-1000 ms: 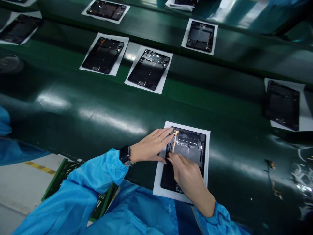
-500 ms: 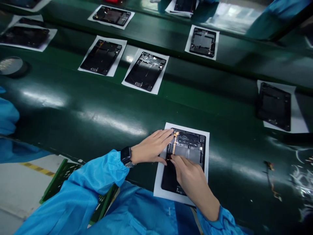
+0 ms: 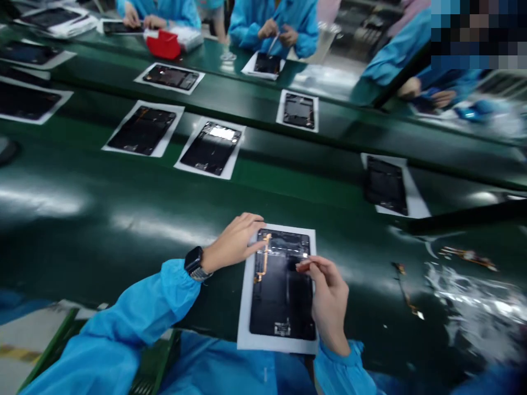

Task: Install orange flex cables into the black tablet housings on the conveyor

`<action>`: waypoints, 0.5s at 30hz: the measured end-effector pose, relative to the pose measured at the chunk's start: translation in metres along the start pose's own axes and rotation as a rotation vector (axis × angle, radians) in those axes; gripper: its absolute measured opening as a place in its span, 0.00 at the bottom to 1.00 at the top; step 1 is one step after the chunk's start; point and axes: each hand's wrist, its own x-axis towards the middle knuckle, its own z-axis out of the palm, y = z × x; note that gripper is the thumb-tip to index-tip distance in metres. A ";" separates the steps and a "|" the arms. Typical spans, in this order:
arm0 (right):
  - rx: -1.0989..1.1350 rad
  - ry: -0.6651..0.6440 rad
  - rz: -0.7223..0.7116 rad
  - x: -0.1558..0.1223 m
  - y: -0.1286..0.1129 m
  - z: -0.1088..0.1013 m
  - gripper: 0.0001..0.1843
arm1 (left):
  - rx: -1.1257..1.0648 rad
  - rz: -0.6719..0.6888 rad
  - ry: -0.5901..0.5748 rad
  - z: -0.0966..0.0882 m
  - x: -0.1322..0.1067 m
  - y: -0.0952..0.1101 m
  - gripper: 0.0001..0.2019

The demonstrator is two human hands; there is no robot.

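Black tablet panels (image 3: 143, 130) lay on white paper sheets (image 3: 222, 171) in rows along the green tabletop (image 3: 313, 175). Amber flex strips (image 3: 469, 258) and crumpled clear film (image 3: 473, 302) sat to the right on the same surface. Farther off, co-workers (image 3: 267, 27) in blue smocks bent over their own panels, one holding a slim tool (image 3: 274, 41) in both hands, and a red box (image 3: 163, 45) stood near them. Below the tabletop's near edge, a green crate (image 3: 152, 362) rested on the floor (image 3: 24, 334), which bore a yellow stripe (image 3: 20, 354).
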 end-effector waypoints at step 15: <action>-0.882 0.308 0.344 0.125 0.100 -0.234 0.06 | 0.348 -0.074 -0.160 0.006 0.135 -0.048 0.05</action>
